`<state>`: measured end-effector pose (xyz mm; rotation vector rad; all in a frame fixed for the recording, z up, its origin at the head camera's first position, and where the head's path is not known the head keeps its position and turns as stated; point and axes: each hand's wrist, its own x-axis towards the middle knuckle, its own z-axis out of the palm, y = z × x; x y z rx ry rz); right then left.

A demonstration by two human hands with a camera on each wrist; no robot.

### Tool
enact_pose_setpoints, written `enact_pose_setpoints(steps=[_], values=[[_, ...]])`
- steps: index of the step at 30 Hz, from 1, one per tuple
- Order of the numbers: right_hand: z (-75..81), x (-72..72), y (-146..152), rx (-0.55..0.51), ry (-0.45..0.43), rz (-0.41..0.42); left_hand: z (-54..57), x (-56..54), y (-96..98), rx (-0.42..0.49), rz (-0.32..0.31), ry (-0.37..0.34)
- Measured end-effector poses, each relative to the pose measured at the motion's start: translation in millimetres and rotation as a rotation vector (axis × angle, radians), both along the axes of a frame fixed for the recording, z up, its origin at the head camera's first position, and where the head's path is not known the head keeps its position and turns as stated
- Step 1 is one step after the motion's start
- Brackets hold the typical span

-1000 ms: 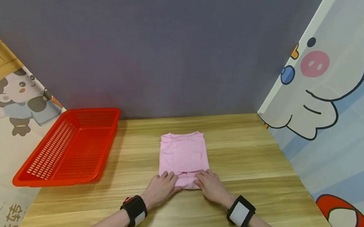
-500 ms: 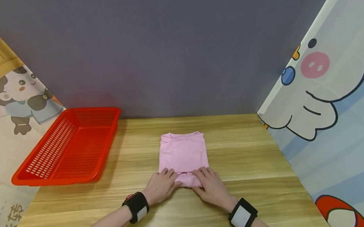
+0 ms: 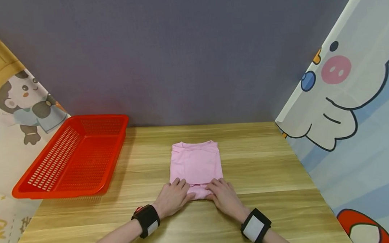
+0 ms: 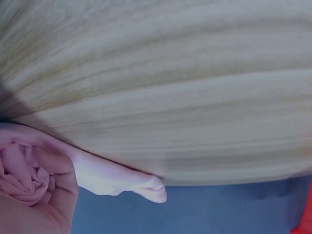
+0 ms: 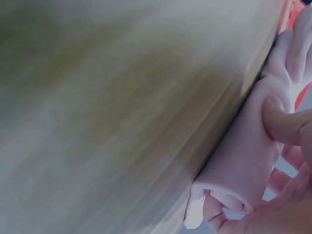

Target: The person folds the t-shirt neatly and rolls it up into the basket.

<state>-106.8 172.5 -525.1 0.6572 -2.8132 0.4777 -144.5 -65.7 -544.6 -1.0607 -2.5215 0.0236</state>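
Observation:
A pink shirt (image 3: 199, 164), folded into a neat rectangle, lies on the wooden table with its neckline at the far side. Its near edge forms a short roll (image 5: 241, 151). My left hand (image 3: 172, 199) grips the left end of that roll; in the left wrist view the fingers curl round the bunched, spiralled cloth (image 4: 22, 178). At the other end my right hand (image 3: 226, 199) holds the roll, thumb (image 5: 282, 122) pressed on the near face and fingers over the far side. Both hands cover the roll's ends in the head view.
A red plastic basket (image 3: 112, 154) with slotted sides stands on the table's left, reaching past its edge. A grey panel (image 3: 192, 63) rises behind the wooden table (image 3: 258, 158). Printed cartoon sheets (image 3: 344, 129) flank both sides.
The shirt's near edge has rolled slightly away from me. My right thumb came off the edge briefly and is back on it; both hands have crept a little forward.

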Motion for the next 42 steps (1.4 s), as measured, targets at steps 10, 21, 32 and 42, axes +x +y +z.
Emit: enact_pose_setpoints(steps=[10, 21, 32, 42], values=[[3.1, -12.0, 3.0, -0.085, -0.069, 0.073, -3.4, -1.4, -7.7, -0.048, -0.051, 0.122], [4.3, -22.4, 7.6, -0.15, -0.167, 0.094, -6.1, -6.0, -4.2, -0.04, -0.038, 0.172], [1.1, -12.1, 6.8, -0.064, -0.077, 0.03, -3.9, -9.5, 1.9, 0.025, -0.012, 0.071], [-2.8, -17.5, 4.3, -0.002, 0.076, 0.022, -0.3, -15.6, 3.8, 0.074, 0.001, -0.056]])
